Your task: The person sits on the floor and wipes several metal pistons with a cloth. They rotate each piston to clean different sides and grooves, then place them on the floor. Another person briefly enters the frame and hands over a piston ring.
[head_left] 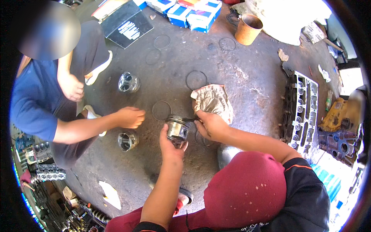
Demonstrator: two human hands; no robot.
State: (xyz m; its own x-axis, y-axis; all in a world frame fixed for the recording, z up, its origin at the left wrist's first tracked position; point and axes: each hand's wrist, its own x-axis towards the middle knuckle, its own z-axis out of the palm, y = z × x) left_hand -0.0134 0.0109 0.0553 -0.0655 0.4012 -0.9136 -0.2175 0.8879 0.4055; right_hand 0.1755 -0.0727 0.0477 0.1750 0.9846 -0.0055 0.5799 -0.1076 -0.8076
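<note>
My left hand is closed around a metal piston, holding it above the floor with its grooved crown upward. My right hand pinches a thin dark strip that reaches the grooves near the piston's top; whether it is a tool or a ring end, I cannot tell. A crumpled beige cloth lies just beyond my right hand. Thin piston rings lie on the floor close by, one ring beyond the piston and another ring beside the cloth.
A co-worker's hand reaches in from the left, between two standing pistons, the far piston and the near piston. Blue-white boxes and a rusty can stand at the back. A metal engine part lies right.
</note>
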